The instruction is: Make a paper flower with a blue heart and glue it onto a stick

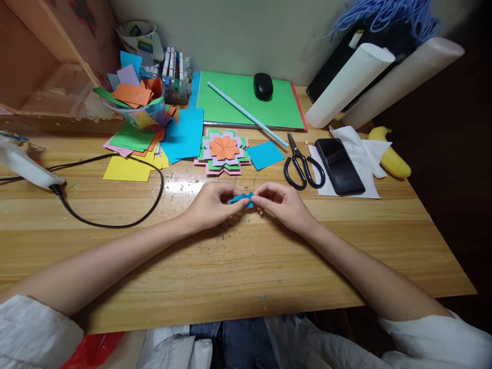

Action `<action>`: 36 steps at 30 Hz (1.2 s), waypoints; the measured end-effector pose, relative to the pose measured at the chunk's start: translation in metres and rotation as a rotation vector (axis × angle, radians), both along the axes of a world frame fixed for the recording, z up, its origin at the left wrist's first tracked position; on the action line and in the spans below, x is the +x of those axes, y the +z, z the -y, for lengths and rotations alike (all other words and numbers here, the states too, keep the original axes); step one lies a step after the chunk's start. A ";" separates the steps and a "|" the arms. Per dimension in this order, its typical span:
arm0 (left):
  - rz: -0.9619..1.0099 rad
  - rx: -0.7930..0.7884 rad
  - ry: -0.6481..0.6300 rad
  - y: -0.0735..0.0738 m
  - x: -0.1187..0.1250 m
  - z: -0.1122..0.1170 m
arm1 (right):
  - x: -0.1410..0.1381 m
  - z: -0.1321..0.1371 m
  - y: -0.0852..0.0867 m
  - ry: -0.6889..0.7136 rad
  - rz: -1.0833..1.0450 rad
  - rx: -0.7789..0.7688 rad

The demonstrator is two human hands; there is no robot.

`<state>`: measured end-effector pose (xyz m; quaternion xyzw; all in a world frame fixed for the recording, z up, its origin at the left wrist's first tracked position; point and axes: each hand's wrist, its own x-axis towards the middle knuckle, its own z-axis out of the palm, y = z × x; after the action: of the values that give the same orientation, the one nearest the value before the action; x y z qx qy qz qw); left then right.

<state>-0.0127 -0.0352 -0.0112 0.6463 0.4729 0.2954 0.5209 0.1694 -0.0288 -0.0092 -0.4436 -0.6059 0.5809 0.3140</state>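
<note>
Just a small, bright blue folded paper [241,198] in the pinch of both hands [210,204] [285,206]

A pale grey wall [230,36] rises behind the wood-grained worktop [230,277], which catches a bright glare [182,188]; the far right [457,154] is dark

Before you, a light-brown wood-grained tabletop [277,271] bears a layered paper flower in pink, green, lilac and orange [225,147], with a flat blue piece of paper [266,155] just right of it. Black-handled metal scissors [295,151], creased white paper [351,141] and a curved yellow banana [397,163] lie farther right; on your left loops a thin black cable [115,226].
</note>
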 end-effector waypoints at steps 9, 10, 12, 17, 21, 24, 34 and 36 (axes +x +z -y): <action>-0.013 0.055 0.019 0.002 -0.001 -0.001 | 0.001 0.003 -0.003 0.105 0.053 0.051; -0.014 0.049 0.018 0.002 0.000 -0.001 | 0.001 0.004 -0.003 0.102 0.056 0.059; -0.011 0.038 0.016 0.001 0.000 0.000 | 0.000 0.004 -0.002 0.077 0.050 0.062; 0.003 0.025 -0.032 0.001 0.003 0.001 | -0.003 0.005 0.000 0.005 -0.004 0.042; 0.004 0.026 -0.097 0.004 0.001 0.002 | -0.003 0.006 -0.003 0.013 -0.006 0.055; 0.028 -0.016 -0.129 0.004 -0.001 0.001 | -0.001 0.005 -0.004 0.015 0.023 0.081; 0.192 -0.077 0.033 0.003 -0.002 -0.002 | 0.000 0.006 0.002 0.035 0.085 0.095; 0.181 -0.054 0.054 0.002 -0.002 -0.002 | -0.002 0.008 0.001 0.063 0.121 0.122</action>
<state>-0.0143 -0.0332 -0.0088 0.5897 0.4489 0.3540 0.5705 0.1677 -0.0368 -0.0080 -0.4387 -0.6718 0.5245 0.2849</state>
